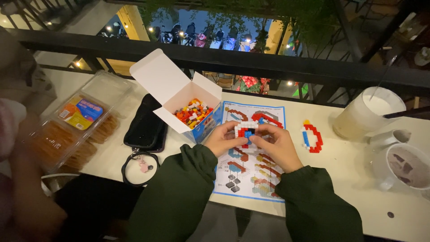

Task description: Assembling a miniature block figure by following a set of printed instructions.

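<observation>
Plastic studded brick model [246, 131] (white, red, blue) is pinched between fingers of left hand [222, 138] and right hand [277, 145].

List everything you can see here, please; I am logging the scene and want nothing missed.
brick model: one, white, red and blue, held between both hands above the sheet
instruction sheet: one, white with blue border, under the hands
open box: one, white, holds mixed bricks, left of the sheet
loose brick part: one, red, blue, yellow, right of the sheet
black pouch: one, left of the box
black ring strap: one, below the pouch
clear snack tray: one, orange contents, far left
frosted cup: one, white drink, far right
mug: one, white, right edge
left hand: fingers on the model
right hand: fingers on the model
</observation>
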